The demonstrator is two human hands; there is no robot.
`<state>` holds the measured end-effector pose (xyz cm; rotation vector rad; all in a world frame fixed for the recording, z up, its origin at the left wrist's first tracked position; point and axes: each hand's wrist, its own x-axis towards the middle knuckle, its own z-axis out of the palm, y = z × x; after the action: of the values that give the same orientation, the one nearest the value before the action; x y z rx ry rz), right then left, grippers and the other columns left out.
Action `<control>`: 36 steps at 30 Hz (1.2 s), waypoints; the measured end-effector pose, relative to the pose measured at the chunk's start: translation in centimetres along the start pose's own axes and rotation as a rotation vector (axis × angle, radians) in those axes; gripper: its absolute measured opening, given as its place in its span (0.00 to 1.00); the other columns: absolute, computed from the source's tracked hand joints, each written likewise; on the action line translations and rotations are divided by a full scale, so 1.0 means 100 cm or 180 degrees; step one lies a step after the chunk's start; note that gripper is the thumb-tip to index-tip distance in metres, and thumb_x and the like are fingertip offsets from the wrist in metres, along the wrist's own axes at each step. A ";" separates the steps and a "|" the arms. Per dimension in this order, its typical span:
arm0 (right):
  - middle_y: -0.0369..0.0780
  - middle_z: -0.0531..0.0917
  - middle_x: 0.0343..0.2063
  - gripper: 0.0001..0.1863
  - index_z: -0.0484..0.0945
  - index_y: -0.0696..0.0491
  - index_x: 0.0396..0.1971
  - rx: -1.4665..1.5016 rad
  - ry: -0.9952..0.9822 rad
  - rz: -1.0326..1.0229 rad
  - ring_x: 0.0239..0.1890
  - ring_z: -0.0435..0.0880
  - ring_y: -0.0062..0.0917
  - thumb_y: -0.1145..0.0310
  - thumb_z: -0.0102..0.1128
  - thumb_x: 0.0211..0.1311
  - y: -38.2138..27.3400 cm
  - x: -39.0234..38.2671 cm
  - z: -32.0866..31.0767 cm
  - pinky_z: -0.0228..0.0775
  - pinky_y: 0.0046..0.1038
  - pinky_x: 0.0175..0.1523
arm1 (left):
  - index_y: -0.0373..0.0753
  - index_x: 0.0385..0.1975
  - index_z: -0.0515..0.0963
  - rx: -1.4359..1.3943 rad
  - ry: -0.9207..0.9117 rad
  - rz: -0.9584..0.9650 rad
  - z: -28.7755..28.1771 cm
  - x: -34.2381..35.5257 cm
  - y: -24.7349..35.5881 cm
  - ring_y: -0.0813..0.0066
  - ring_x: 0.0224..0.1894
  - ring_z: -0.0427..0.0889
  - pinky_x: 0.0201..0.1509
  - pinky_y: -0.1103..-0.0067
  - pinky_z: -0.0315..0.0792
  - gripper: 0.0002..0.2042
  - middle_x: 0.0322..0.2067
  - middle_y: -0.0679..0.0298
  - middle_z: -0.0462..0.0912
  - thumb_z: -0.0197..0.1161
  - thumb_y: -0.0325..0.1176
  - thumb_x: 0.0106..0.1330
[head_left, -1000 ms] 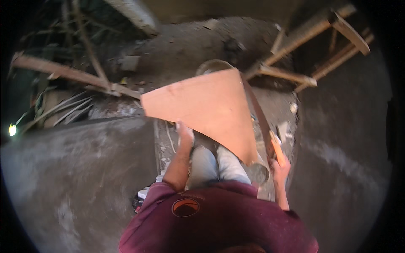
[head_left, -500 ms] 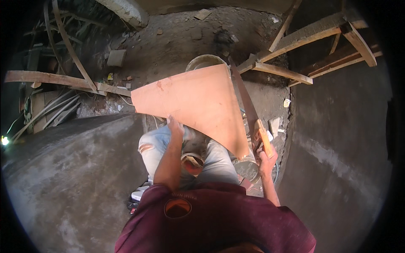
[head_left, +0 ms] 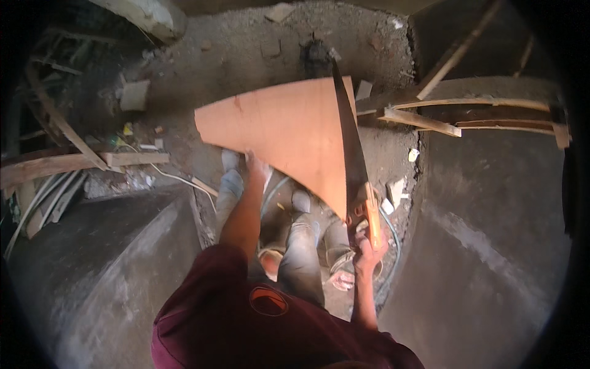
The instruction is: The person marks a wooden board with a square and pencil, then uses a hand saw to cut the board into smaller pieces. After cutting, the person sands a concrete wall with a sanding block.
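Note:
A broad orange-tan sheet [head_left: 276,123], likely thin plywood, spreads out in front of my legs, narrow at its left end and wide at the right. My left hand [head_left: 255,165] grips its near edge, with the fingers partly hidden beneath. In my right hand [head_left: 370,247] is a handsaw [head_left: 351,154], held by its orange handle. The dark blade points away from me and passes over the right part of the sheet, leaving a strip visible beyond it. Whether the teeth touch the sheet I cannot tell.
Buckets [head_left: 338,246] stand by my legs, and a hose [head_left: 398,246] curves at the right. Timber pieces [head_left: 424,122] jut in at right, with more beams [head_left: 55,166] at left. Grey walls [head_left: 491,246] flank me. Rubble [head_left: 134,95] lies on the dirt floor.
The saw has moved left, from beside the sheet's right edge to across its right part. My legs have straightened from bent knees, and the sheet no longer hides my feet. The view has shifted.

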<state>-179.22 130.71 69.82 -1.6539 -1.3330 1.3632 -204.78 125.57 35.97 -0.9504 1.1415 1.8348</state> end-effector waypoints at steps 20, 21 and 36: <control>0.35 0.75 0.20 0.06 0.73 0.59 0.28 -0.0752 -0.0192 0.0480 0.17 0.71 0.16 0.75 0.55 0.48 -0.071 0.002 0.280 0.64 0.20 0.22 | 0.35 0.35 0.80 0.5326 -0.4950 0.0028 -0.118 -0.112 0.122 0.51 0.35 0.82 0.41 0.62 0.75 0.18 0.31 0.44 0.80 0.54 0.46 0.70; 0.35 0.75 0.20 0.06 0.73 0.59 0.28 -0.0742 -0.0139 0.0503 0.17 0.71 0.16 0.75 0.55 0.49 -0.075 0.001 0.285 0.64 0.20 0.22 | 0.35 0.36 0.79 0.5244 -0.5354 -0.0236 -0.125 -0.145 0.133 0.51 0.36 0.82 0.42 0.62 0.75 0.18 0.32 0.44 0.80 0.54 0.46 0.69; 0.36 0.73 0.17 0.06 0.72 0.60 0.26 -0.0475 0.0349 0.0538 0.15 0.69 0.18 0.74 0.52 0.47 -0.136 -0.031 0.276 0.60 0.21 0.19 | 0.34 0.42 0.76 0.4697 -0.6276 -0.1081 -0.127 -0.162 0.217 0.44 0.47 0.78 0.52 0.59 0.73 0.18 0.45 0.44 0.78 0.60 0.45 0.66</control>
<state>-209.53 128.17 75.19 -1.9510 -1.2821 1.2720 -214.42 103.62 53.88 1.2536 0.4659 0.4580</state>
